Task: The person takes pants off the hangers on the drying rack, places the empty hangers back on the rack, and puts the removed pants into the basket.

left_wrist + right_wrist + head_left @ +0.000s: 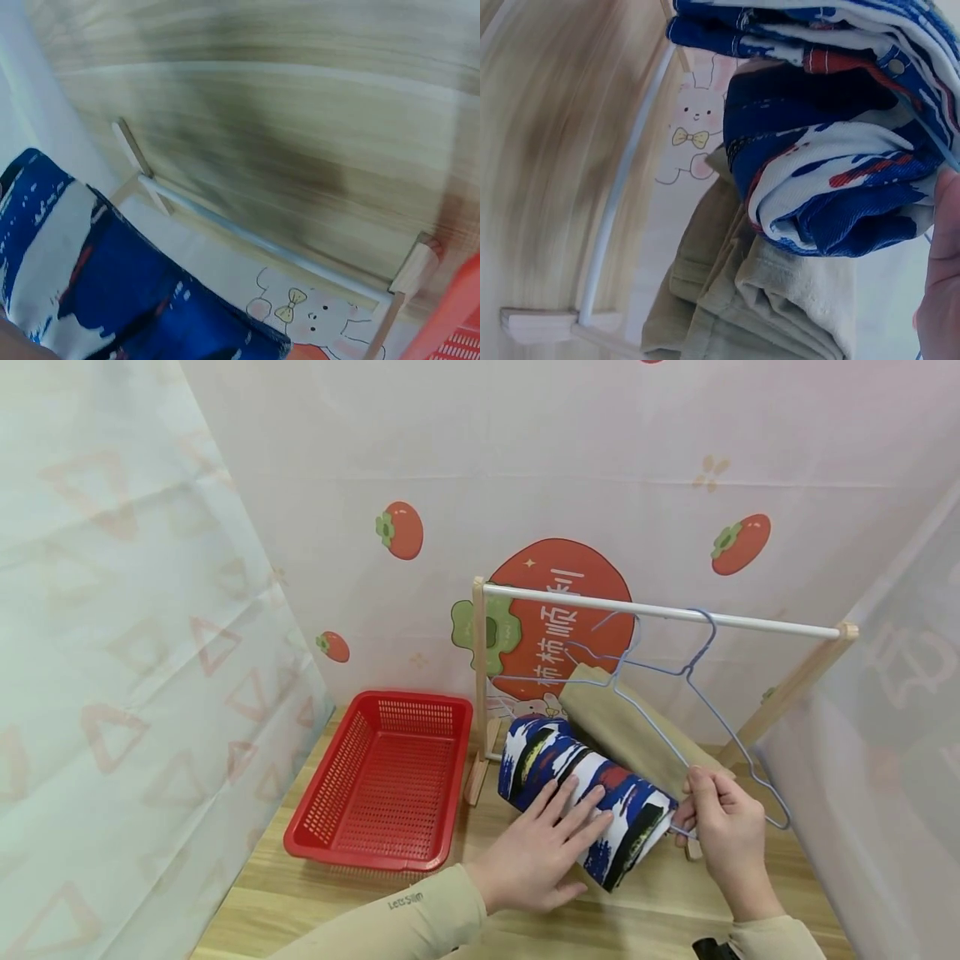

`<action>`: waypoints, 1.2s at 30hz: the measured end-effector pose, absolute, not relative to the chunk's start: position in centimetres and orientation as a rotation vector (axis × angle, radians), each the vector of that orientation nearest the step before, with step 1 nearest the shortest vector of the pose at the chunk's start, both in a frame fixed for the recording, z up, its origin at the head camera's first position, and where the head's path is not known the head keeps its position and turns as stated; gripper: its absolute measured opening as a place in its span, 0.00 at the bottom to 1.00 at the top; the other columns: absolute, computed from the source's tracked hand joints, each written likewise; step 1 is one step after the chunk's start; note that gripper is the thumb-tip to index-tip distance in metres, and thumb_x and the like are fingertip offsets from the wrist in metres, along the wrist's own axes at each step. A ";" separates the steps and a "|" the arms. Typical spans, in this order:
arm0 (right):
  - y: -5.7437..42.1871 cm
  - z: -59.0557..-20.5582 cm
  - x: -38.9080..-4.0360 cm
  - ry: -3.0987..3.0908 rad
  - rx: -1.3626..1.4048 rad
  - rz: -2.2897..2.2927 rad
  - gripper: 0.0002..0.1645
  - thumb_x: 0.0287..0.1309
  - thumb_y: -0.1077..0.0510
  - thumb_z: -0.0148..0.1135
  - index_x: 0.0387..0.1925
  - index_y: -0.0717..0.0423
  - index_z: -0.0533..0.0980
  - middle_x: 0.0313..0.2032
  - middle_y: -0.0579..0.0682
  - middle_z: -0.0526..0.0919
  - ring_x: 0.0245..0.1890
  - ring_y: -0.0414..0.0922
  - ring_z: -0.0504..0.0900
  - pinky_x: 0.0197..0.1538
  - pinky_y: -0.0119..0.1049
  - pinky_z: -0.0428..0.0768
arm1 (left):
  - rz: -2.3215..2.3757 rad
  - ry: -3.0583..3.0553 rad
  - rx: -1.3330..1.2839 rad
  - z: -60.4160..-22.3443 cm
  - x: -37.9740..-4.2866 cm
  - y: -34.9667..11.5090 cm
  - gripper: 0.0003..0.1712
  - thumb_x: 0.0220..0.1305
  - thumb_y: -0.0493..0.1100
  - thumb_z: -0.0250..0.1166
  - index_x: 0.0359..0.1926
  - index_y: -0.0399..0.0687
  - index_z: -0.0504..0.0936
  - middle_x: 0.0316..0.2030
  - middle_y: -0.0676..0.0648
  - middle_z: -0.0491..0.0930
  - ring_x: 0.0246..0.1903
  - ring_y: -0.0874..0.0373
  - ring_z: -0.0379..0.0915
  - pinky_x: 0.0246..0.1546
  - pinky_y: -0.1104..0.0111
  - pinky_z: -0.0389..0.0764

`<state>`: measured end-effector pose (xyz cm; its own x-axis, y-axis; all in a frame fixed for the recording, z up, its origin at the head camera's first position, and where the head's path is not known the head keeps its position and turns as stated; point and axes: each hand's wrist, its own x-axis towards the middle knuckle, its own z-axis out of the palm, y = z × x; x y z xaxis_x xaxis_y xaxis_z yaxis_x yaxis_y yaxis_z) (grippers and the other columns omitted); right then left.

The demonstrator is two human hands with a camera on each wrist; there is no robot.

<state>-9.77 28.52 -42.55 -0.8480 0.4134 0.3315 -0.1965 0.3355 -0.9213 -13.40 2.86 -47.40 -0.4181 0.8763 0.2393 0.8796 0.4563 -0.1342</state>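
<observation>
A folded blue, white and red patterned garment (581, 785) hangs over the lower bar of a blue wire clothes hanger (651, 720). My left hand (536, 852) lies on its front with the fingers spread. At the garment's right end, my right hand (723, 822) pinches the corner of that hanger between thumb and fingers. In the right wrist view, the patterned cloth (832, 165) shows its folded end and a round metal button. Behind it, a khaki garment (626, 718) hangs folded on a second blue hanger (738, 735).
Both hangers are on the metal rail (660, 610) of a small rack with wooden posts (480, 668). A red plastic basket (375, 852) stands left of the rack on the wood-grain table (315, 914). Printed sheets (337, 443) enclose the back and sides.
</observation>
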 end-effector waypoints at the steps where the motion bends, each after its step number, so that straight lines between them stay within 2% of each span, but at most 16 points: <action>1: 28.4 -42.5 -9.7 -2.087 -0.208 1.550 0.22 0.77 0.56 0.53 0.32 0.72 0.74 0.12 0.52 0.79 0.07 0.47 0.77 0.11 0.38 0.77 | -0.016 -2.440 -1.494 -47.5 -13.3 3.1 0.64 0.65 0.74 0.58 0.82 0.50 0.32 0.81 0.41 0.26 0.80 0.36 0.25 0.78 0.45 0.41; 10: 26.7 -42.4 -9.3 -2.039 -0.186 1.554 0.23 0.77 0.57 0.53 0.30 0.74 0.74 0.12 0.53 0.78 0.07 0.44 0.76 0.10 0.36 0.76 | -0.044 -2.418 -1.253 -47.9 -11.6 6.1 0.72 0.58 0.83 0.55 0.82 0.40 0.36 0.82 0.39 0.31 0.78 0.30 0.29 0.74 0.35 0.47; 16: 25.9 -42.5 -9.2 -1.976 -0.216 1.623 0.23 0.77 0.57 0.53 0.29 0.74 0.72 0.11 0.55 0.78 0.07 0.44 0.76 0.10 0.36 0.76 | -0.118 -2.346 -1.119 -47.7 -11.7 7.8 0.72 0.56 0.81 0.60 0.81 0.38 0.40 0.82 0.39 0.37 0.78 0.29 0.36 0.73 0.33 0.48; 20: 25.5 -42.5 -9.3 -1.962 -0.228 1.647 0.23 0.77 0.56 0.54 0.28 0.70 0.73 0.11 0.56 0.78 0.07 0.45 0.76 0.10 0.36 0.75 | -0.108 -2.277 -1.041 -47.9 -12.4 8.5 0.70 0.52 0.77 0.67 0.80 0.39 0.48 0.81 0.39 0.44 0.77 0.31 0.42 0.72 0.34 0.53; 24: 25.3 -42.5 -9.2 -1.954 -0.226 1.656 0.22 0.77 0.56 0.54 0.27 0.68 0.73 0.11 0.57 0.77 0.06 0.46 0.75 0.09 0.37 0.75 | -0.076 -2.255 -1.019 -47.8 -12.8 8.7 0.66 0.49 0.69 0.73 0.79 0.43 0.54 0.81 0.41 0.47 0.77 0.32 0.46 0.72 0.35 0.55; 31: 25.4 -42.6 -9.2 -1.933 -0.230 1.656 0.25 0.77 0.55 0.54 0.31 0.76 0.72 0.11 0.58 0.77 0.08 0.45 0.76 0.09 0.37 0.75 | -0.083 -2.253 -1.056 -47.4 -12.8 7.7 0.56 0.53 0.52 0.71 0.79 0.45 0.56 0.80 0.43 0.49 0.77 0.32 0.47 0.72 0.35 0.56; 36: 25.5 -42.6 -9.2 -1.883 -0.299 1.730 0.27 0.76 0.53 0.55 0.32 0.78 0.70 0.11 0.59 0.77 0.08 0.45 0.77 0.09 0.38 0.75 | -0.155 -2.231 -1.062 -47.9 -12.5 6.7 0.56 0.52 0.53 0.73 0.79 0.46 0.58 0.80 0.43 0.51 0.75 0.28 0.50 0.69 0.33 0.60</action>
<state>-9.19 25.47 -42.62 -0.8185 0.5177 0.2491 -0.2046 0.1426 -0.9684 -12.46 6.67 -47.90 -0.4576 0.6520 0.6045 0.7295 0.6640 -0.1641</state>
